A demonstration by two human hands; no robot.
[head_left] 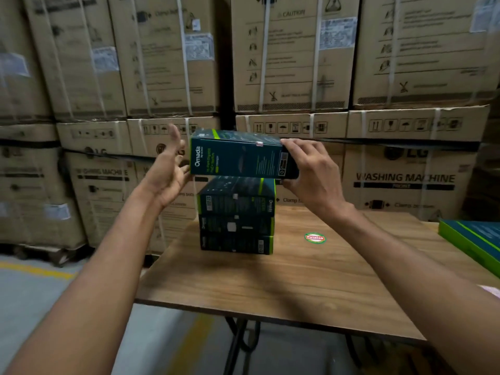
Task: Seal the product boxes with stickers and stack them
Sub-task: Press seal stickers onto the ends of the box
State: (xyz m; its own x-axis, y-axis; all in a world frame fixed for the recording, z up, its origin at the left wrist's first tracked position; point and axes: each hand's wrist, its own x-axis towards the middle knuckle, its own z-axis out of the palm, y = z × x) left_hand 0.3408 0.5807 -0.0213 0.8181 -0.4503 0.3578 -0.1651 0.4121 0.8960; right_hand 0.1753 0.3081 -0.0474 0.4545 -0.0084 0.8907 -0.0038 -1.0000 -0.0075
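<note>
With a stack (236, 215) built below it, the right hand (311, 171) gripped an apparently stickered box (238, 155), the left hand (169, 169) was open, and a green-edged box (470, 242) to its right remained unstacked.

A wooden worktop (284, 288) on black metal legs (238, 345) carries a round red and green label (314, 237) towards its far side. Behind it, strapped brown washing machine cartons (411, 180) are stacked high. A yellow line (32, 269) crosses the grey floor (40, 307) at left.
</note>
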